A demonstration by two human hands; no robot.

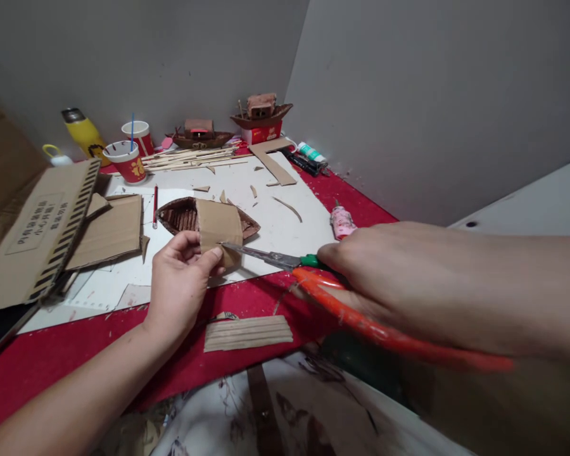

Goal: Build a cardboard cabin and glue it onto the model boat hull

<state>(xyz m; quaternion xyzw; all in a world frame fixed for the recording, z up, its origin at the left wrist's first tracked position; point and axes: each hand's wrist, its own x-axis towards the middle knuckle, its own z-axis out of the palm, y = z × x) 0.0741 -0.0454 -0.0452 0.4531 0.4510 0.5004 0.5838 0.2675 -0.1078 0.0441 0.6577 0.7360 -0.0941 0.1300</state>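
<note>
My left hand [183, 272] pinches the lower edge of a curved piece of cardboard [220, 221]. That piece lies across the middle of a small brown model boat [178, 218], hiding part of its hull. In my right hand [389, 278] is a pair of scissors [285, 261] with orange and green handles. The scissor tips touch the cardboard's lower part, just above my left fingertips. Whether the blades cut into it I cannot make out. A ridged strip of cardboard [247, 334] lies on the red cloth below.
Two finished model boats [199, 134] [261, 113] stand at the back. Red paper cups [126, 163], a yellow bottle [82, 132] and thin sticks [194, 156] are behind the boat. Printed cardboard [40, 231] lies left, a pencil [155, 206] near it, a pink bottle [342, 221] right.
</note>
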